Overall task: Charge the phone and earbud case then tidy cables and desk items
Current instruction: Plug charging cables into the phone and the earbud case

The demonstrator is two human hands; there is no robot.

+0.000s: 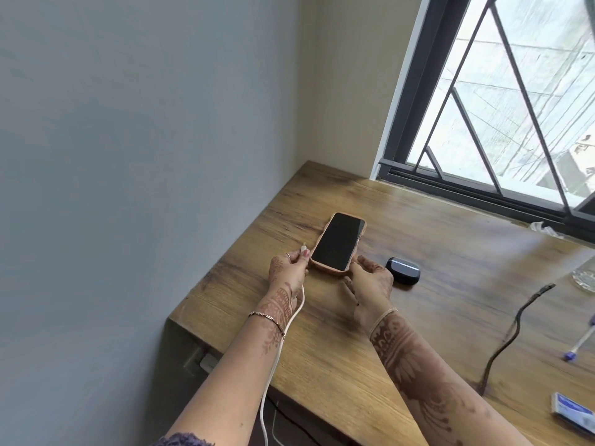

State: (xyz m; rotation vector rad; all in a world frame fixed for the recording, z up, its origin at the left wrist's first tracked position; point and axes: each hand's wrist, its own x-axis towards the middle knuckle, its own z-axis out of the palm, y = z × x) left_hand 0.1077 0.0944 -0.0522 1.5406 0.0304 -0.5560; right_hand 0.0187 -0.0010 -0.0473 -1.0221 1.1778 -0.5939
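Intricate henna patterns cover the backs of both hands and run up the forearms. The left hand [286,272] wears a ring, with a thin chain bracelet [267,320] at its wrist; the right hand [370,284] has a pale thread band [381,320]. A purple knitted sleeve [183,440] edges the left arm.

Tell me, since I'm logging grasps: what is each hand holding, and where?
The left hand pinches the white charging cable just behind its plug. The right hand grips the near end of the black-screened phone in its peach case, lying on the wooden desk.
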